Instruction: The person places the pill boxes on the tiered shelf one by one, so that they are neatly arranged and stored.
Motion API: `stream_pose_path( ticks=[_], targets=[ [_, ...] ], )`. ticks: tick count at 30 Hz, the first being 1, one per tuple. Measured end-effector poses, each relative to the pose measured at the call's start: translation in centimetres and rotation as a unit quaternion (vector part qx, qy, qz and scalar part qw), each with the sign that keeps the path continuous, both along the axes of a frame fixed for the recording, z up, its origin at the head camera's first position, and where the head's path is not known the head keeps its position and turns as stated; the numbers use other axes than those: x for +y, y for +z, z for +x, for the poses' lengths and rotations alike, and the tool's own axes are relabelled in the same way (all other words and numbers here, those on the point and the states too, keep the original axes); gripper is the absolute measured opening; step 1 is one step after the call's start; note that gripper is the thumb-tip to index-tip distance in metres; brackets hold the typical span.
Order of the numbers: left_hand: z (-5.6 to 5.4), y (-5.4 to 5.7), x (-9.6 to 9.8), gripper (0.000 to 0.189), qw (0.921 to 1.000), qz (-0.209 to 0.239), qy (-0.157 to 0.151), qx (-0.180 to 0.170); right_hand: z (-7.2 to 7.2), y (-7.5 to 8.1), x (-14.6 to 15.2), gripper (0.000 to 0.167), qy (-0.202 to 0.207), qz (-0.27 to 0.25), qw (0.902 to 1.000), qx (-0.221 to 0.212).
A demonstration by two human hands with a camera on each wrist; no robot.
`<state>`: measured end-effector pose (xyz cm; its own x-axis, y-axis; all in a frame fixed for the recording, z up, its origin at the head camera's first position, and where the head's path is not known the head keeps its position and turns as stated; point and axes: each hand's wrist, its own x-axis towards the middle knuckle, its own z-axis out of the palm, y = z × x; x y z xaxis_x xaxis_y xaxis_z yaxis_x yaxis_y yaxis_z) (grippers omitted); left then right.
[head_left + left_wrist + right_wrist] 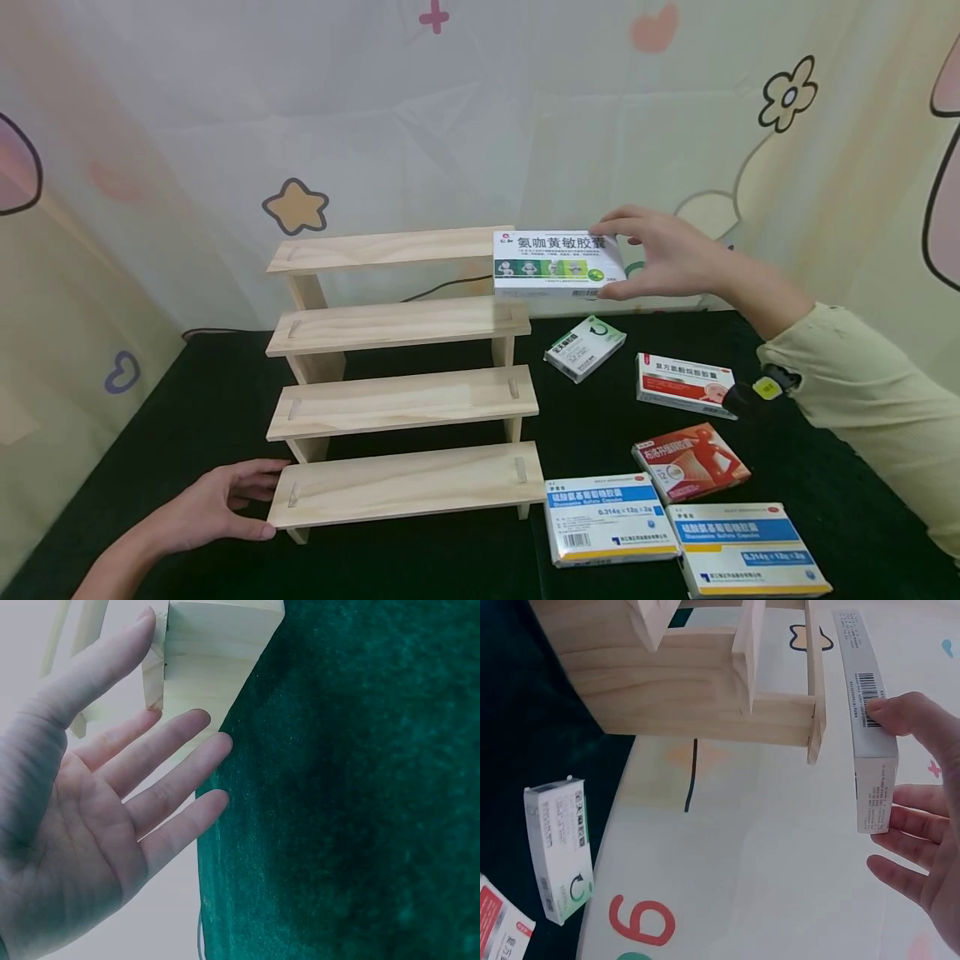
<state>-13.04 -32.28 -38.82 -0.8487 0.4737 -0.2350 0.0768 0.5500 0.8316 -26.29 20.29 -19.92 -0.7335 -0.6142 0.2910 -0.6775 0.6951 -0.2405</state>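
Observation:
My right hand (667, 254) grips the right end of a white and green medicine box (551, 254), thumb below and fingers above. The box is in the air beside the right end of the top tier of a four-tier wooden display rack (405, 487). In the right wrist view, the thumb presses the barcode side of the box (866, 697). My left hand (217, 508) is at the left end of the lowest tier. In the left wrist view, its thumb and index finger span the end of the board (154, 675), while the other fingers are extended.
Right of the rack on the black cloth (187, 425) lie a small white-green box (585, 348), a white-red box (684, 383), a red box (692, 463) and two blue-white boxes (611, 518), (750, 550). A patterned curtain (450, 150) hangs behind.

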Motion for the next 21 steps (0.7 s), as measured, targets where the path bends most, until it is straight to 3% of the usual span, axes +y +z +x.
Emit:
stream_pose_path(
  ticks=[14,21],
  targets=[
    [0.2,0.1,0.0,0.069,1.0,0.009,-0.001,0.002,-1.8,-0.1,-2.9,0.063,0.005,0.009,0.9997,0.02],
    [0.1,-0.1,-0.1,0.069,1.0,0.0,0.007,0.005,-2.4,0.2,-4.5,0.065,0.005,0.001,1.0,0.008]
  ],
)
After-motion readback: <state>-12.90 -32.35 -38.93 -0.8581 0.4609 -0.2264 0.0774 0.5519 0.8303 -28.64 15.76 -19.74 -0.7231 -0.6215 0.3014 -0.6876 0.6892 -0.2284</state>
